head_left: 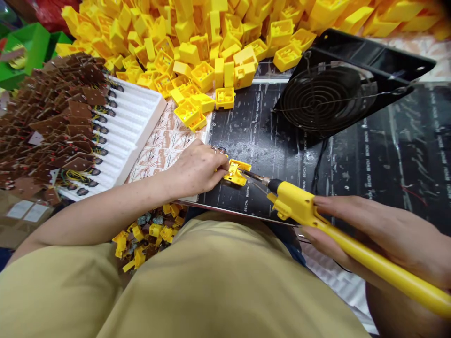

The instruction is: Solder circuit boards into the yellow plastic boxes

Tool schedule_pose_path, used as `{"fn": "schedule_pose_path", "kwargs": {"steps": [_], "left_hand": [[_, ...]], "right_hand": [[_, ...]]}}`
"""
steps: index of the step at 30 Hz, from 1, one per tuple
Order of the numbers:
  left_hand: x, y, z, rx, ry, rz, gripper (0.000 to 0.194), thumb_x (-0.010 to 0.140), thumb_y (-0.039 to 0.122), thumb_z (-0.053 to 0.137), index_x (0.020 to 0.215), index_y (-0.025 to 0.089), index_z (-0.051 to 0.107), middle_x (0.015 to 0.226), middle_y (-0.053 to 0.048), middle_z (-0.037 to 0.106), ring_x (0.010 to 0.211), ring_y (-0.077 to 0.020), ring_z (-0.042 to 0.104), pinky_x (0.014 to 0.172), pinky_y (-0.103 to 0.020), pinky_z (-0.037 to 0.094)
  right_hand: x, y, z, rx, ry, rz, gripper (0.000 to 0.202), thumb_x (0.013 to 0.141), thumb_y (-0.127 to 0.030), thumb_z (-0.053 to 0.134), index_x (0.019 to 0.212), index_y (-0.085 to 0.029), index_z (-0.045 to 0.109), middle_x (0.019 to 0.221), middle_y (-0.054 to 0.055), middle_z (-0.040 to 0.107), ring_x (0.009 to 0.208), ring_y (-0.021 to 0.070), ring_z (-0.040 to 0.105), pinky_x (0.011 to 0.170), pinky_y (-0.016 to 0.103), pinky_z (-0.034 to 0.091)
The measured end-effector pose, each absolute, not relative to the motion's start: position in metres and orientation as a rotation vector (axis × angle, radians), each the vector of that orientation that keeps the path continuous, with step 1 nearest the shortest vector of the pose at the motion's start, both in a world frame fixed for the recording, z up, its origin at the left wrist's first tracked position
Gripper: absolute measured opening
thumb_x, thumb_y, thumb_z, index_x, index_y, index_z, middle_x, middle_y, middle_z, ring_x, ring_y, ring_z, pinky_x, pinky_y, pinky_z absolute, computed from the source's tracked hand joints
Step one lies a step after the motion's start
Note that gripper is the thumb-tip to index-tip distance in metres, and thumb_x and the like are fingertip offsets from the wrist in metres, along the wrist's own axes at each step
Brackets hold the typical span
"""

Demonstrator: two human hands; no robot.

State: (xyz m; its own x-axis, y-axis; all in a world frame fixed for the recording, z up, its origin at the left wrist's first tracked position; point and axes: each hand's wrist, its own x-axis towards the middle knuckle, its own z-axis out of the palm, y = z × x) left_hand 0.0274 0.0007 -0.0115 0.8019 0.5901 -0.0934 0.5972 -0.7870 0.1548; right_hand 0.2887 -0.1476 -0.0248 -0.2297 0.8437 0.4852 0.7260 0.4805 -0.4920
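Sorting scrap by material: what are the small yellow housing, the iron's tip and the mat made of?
Housing: likely moulded plastic, uniform glossy yellow, crisp edges. Iron's tip: metal, thin, dull grey shine. Mat: probably rubbery sheet, matte black, printed, scarred with pale specks.

A small yellow plastic box piece [237,172] lies on the black mat, open side up (a bit tilted); the yellow soldering iron [352,249] points its metal tip into it

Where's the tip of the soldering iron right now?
In the head view, just left of centre, the soldering iron in the right hand touches the yellow housing that the left hand pins on the black mat.
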Motion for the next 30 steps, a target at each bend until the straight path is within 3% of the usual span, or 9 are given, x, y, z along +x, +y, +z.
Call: {"fn": "schedule_pose_path", "kwargs": {"steps": [3,9,17,21,25,30], "left_hand": [[0.033,0.000,-0.008,2.812,0.956,-0.158,0.017,0.085,0.022,0.057,0.082,0.019,0.073,0.071,-0.003,0.073,0.072,-0.0205,0.068,0.076,-0.035,0.043],[0.038,0.004,-0.002,2.776,0.927,-0.231,0.020,0.083,0.021,0.053,0.076,0.020,0.072,0.075,-0.003,0.073,0.074,-0.0183,0.066,0.073,-0.031,0.043],[0.042,0.010,-0.001,2.774,0.905,-0.305,0.019,0.081,0.022,0.056,0.076,0.020,0.074,0.079,-0.003,0.075,0.081,-0.0214,0.068,0.072,-0.032,0.043],[0.049,0.011,0.003,2.744,0.927,-0.355,0.017,0.077,0.022,0.058,0.075,0.020,0.074,0.074,-0.002,0.073,0.079,-0.0205,0.068,0.067,-0.029,0.040],[0.052,0.012,0.007,2.698,0.963,-0.428,0.018,0.078,0.023,0.057,0.079,0.019,0.075,0.077,-0.003,0.074,0.080,-0.0203,0.068,0.068,-0.028,0.041],[0.052,0.012,0.008,2.667,0.973,-0.427,0.017,0.078,0.022,0.058,0.078,0.019,0.075,0.078,-0.004,0.073,0.080,-0.0205,0.068,0.073,-0.030,0.044]], "right_hand": [[0.281,-0.140,-0.015,-1.110,-2.098,0.233,0.025,0.094,-0.024,0.066,0.119,-0.022,0.060,0.082,0.000,0.073,0.073,0.0132,0.071,0.070,0.020,0.061],[0.279,-0.133,-0.007,-1.063,-2.126,0.251,0.007,0.095,-0.025,0.066,0.094,-0.021,0.059,0.079,0.001,0.071,0.070,0.0108,0.070,0.070,0.020,0.062],[0.275,-0.132,-0.008,-1.034,-2.180,0.164,0.016,0.085,-0.016,0.075,0.093,-0.020,0.062,0.083,0.001,0.071,0.076,0.0143,0.071,0.076,0.028,0.064],[0.281,-0.132,-0.008,-0.882,-2.216,0.097,0.014,0.084,-0.015,0.076,0.091,-0.018,0.065,0.084,0.001,0.071,0.075,0.0133,0.070,0.074,0.026,0.062],[0.296,-0.142,-0.004,-1.078,-2.206,0.204,0.027,0.077,-0.012,0.082,0.098,-0.021,0.067,0.091,0.000,0.071,0.083,0.0140,0.069,0.078,0.028,0.058],[0.306,-0.147,-0.009,-1.088,-2.190,0.189,0.021,0.083,-0.015,0.078,0.100,-0.019,0.065,0.090,0.003,0.071,0.082,0.0113,0.067,0.073,0.023,0.056]]}}
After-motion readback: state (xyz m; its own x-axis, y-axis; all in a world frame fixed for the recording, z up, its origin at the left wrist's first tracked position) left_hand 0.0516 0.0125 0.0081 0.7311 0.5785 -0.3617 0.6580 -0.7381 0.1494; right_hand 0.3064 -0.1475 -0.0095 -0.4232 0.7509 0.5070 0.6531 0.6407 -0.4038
